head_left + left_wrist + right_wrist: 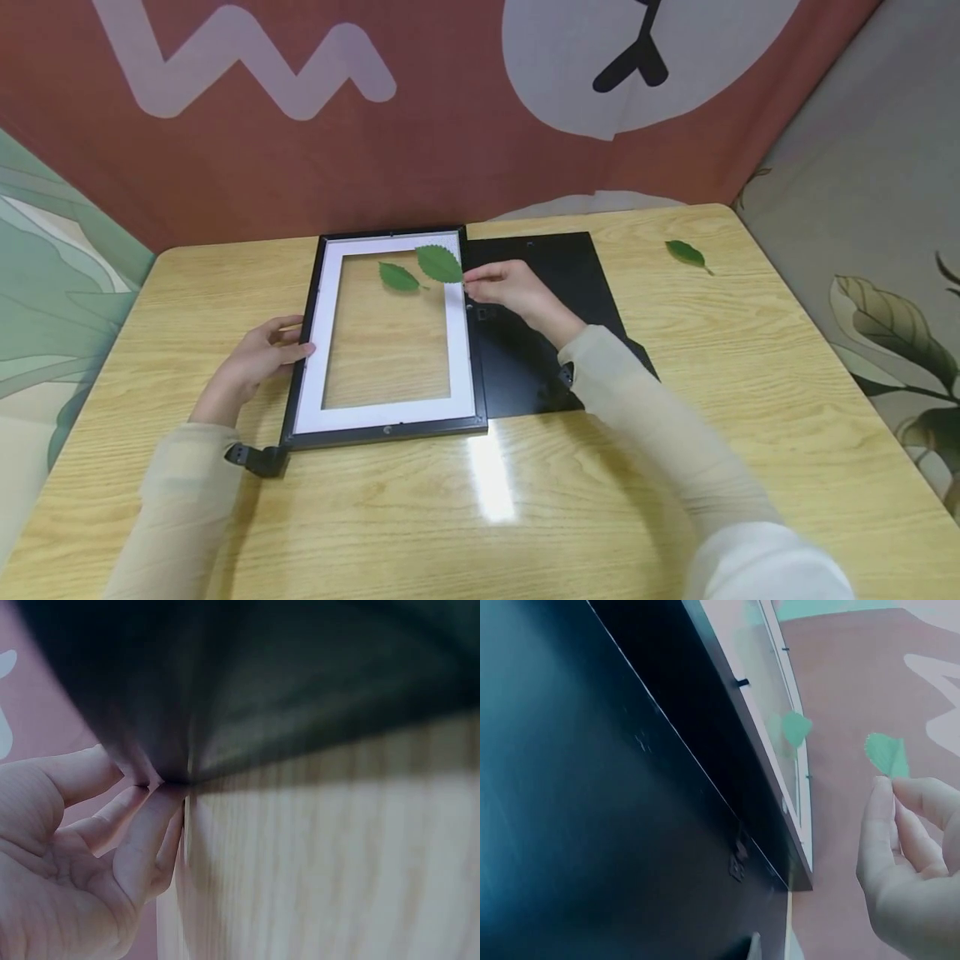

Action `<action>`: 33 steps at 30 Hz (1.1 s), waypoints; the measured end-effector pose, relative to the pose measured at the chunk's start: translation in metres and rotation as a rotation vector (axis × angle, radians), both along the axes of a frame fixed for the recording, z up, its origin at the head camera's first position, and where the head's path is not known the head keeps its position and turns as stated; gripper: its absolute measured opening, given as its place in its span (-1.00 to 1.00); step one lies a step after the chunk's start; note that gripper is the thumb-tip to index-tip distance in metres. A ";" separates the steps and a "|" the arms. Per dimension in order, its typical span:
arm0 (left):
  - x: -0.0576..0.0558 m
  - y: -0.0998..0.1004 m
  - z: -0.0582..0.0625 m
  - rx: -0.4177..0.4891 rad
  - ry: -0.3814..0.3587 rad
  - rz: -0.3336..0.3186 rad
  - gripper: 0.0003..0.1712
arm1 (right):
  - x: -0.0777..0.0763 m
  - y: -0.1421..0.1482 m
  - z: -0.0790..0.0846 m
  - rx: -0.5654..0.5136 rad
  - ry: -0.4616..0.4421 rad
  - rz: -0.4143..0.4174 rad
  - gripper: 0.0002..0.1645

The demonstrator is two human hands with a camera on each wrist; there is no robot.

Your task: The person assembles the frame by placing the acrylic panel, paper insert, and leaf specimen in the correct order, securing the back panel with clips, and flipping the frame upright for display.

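Note:
A black picture frame (480,392) with a white mat (390,414) lies on the table, wood grain showing through its middle. My left hand (258,358) grips the frame's left edge between thumb and fingers; the left wrist view shows the fingertips (169,791) right at that dark edge. By its stem end, my right hand (517,292) pinches a green serrated leaf (438,263) over the frame's upper right part. Another leaf (398,277) lies within the mat opening, just left of the held one. In the right wrist view, the held leaf (887,754) stands up from the fingertips.
Right of the frame lies a black backing board (532,367), partly under my right forearm. A third leaf (686,252) rests on the wooden table (720,375) at the far right. A reddish printed cloth (450,158) hangs behind the table's back edge.

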State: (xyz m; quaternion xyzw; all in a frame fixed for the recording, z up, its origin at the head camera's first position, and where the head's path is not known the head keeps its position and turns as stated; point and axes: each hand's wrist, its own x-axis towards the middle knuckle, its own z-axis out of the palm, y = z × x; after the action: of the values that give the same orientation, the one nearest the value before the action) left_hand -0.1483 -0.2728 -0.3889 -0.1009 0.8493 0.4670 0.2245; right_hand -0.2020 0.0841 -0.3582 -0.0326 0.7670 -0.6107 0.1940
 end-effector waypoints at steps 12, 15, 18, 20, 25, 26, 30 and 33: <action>-0.001 -0.001 -0.001 0.007 -0.001 -0.031 -0.09 | 0.005 -0.023 -0.016 0.056 -0.012 0.013 -0.65; -0.001 -0.001 -0.001 0.001 -0.002 -0.035 -0.09 | 0.006 -0.027 -0.019 0.071 -0.006 0.024 -0.65; -0.001 0.000 -0.001 0.004 -0.003 -0.036 -0.10 | 0.006 -0.031 -0.022 0.096 0.011 0.034 -0.66; -0.002 0.000 -0.002 0.004 0.000 -0.035 -0.10 | 0.005 -0.033 -0.023 0.115 0.025 0.036 -0.67; -0.002 0.001 -0.001 0.004 0.005 -0.027 -0.08 | 0.002 -0.041 -0.026 0.126 0.025 0.029 -0.70; -0.002 0.001 -0.001 -0.001 0.004 -0.014 -0.08 | 0.002 -0.043 -0.026 0.129 0.027 0.029 -0.70; -0.001 0.000 0.000 0.003 0.000 -0.016 -0.05 | 0.000 -0.047 -0.027 0.177 0.067 0.043 -0.72; 0.000 0.000 0.000 -0.002 -0.005 -0.014 -0.03 | -0.002 -0.049 -0.026 0.235 0.116 0.062 -0.72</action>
State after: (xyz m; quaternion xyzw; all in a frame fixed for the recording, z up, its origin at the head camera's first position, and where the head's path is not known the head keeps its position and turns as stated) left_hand -0.1487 -0.2732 -0.3889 -0.0963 0.8500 0.4642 0.2297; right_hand -0.2041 0.0347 -0.3844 -0.0687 0.8417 -0.5075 0.1708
